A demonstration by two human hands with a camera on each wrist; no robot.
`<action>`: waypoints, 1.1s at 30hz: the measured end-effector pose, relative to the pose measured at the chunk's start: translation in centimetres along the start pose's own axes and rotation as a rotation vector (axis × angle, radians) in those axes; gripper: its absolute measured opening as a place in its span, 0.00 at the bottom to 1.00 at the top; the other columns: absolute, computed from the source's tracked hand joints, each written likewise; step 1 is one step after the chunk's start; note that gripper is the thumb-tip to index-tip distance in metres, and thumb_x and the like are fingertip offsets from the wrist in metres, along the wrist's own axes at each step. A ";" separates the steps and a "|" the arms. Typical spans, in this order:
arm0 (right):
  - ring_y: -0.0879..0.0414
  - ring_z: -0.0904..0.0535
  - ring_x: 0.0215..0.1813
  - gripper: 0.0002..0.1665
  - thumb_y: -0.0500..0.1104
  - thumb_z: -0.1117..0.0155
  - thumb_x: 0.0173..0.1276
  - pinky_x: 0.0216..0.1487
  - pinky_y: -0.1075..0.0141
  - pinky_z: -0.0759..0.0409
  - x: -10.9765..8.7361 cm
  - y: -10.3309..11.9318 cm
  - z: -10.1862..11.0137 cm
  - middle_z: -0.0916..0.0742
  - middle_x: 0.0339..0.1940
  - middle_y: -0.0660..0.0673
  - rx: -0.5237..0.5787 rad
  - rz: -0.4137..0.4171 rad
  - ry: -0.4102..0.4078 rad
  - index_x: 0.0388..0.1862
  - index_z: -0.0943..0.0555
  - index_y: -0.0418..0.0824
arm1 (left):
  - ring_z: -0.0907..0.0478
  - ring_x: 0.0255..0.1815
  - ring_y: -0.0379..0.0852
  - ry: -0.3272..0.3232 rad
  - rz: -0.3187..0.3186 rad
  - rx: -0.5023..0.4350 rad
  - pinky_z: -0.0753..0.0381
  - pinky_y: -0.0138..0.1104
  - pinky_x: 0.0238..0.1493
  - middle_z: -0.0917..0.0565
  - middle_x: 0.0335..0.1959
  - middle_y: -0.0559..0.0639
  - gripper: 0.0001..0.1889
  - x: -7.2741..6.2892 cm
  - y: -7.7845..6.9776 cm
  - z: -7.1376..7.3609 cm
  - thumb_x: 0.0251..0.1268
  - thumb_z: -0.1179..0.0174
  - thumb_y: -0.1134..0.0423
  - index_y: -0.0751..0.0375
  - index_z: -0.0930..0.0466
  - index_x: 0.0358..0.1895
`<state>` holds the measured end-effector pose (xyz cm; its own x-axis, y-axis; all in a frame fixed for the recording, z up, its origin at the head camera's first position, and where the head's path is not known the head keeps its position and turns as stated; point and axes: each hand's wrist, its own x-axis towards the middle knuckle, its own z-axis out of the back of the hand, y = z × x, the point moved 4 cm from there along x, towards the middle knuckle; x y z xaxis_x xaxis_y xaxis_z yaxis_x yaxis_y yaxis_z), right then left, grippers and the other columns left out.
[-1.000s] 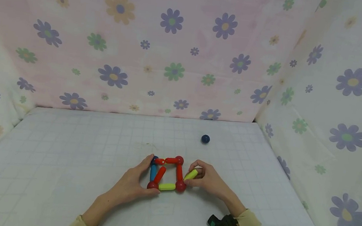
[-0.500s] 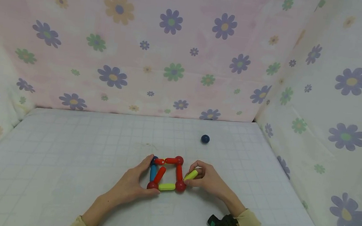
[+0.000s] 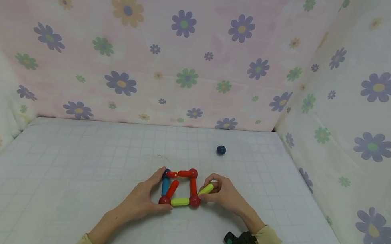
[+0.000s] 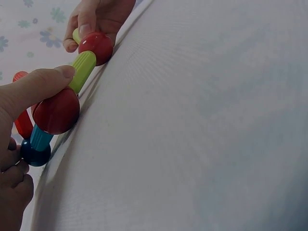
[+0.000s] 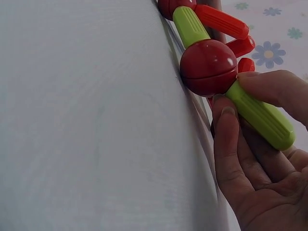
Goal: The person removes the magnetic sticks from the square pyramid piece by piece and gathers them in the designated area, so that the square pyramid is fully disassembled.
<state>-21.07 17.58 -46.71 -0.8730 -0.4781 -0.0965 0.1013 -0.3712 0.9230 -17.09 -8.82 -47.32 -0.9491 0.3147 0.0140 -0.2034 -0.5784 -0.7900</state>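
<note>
So my right grip [image 3: 226, 194] pinches a lime rod [image 3: 207, 188] against a red ball [image 3: 194, 201] just beside it, while my left grip [image 3: 141, 198] clasps the ball-and-rod frame [image 3: 180, 202] between the two, I guess so it won't skid around the bench [image 3: 86, 158].

The rod-and-ball frame [image 3: 180, 202] sits on the table [image 3: 66, 171], left hand [image 3: 141, 200] touching it at eight o'clock, right hand [image 3: 226, 194] at three holding a rod [image 5: 263, 120] against its four-o'clock corner ball [image 3: 194, 201]. A loose ball [image 3: 221, 150] lies apart between one and two o'clock; cloth [image 3: 144, 62] hangs behind at twelve.
</note>
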 end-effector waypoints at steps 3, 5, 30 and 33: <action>0.58 0.23 0.32 0.20 0.39 0.24 0.60 0.32 0.71 0.27 0.0 0.0 0.0 0.12 0.30 0.45 0.001 -0.002 0.001 0.45 0.24 0.36 | 0.44 0.80 0.52 0.000 -0.001 -0.001 0.33 0.53 0.72 0.42 0.80 0.47 0.58 0.0 0.0 0.0 0.47 0.22 0.45 0.49 0.49 0.81; 0.58 0.23 0.32 0.20 0.40 0.24 0.60 0.32 0.71 0.27 0.0 -0.1 0.0 0.12 0.30 0.45 -0.004 -0.001 0.002 0.45 0.24 0.36 | 0.44 0.80 0.51 0.000 -0.001 -0.002 0.33 0.53 0.72 0.42 0.80 0.47 0.58 -0.1 -0.1 0.0 0.47 0.22 0.45 0.49 0.49 0.81; 0.51 0.19 0.39 0.18 0.47 0.24 0.60 0.41 0.67 0.22 0.8 0.6 1.9 0.11 0.39 0.46 -0.046 -0.008 -0.117 0.45 0.20 0.43 | 0.44 0.80 0.52 -0.003 0.027 0.008 0.35 0.54 0.73 0.42 0.80 0.48 0.58 -0.1 0.0 -0.1 0.47 0.23 0.43 0.49 0.48 0.81; 0.50 0.18 0.40 0.17 0.47 0.23 0.60 0.42 0.66 0.20 1.1 1.1 2.5 0.11 0.41 0.47 -0.043 0.004 -0.166 0.45 0.18 0.44 | 0.44 0.80 0.53 0.000 0.029 0.005 0.34 0.54 0.73 0.42 0.80 0.48 0.58 0.0 0.0 -0.2 0.47 0.23 0.43 0.49 0.48 0.81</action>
<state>-23.16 18.65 -44.91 -0.9388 -0.3433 -0.0268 0.1222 -0.4050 0.9061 -17.03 -8.66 -47.44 -0.9545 0.2982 -0.0087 -0.1774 -0.5908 -0.7871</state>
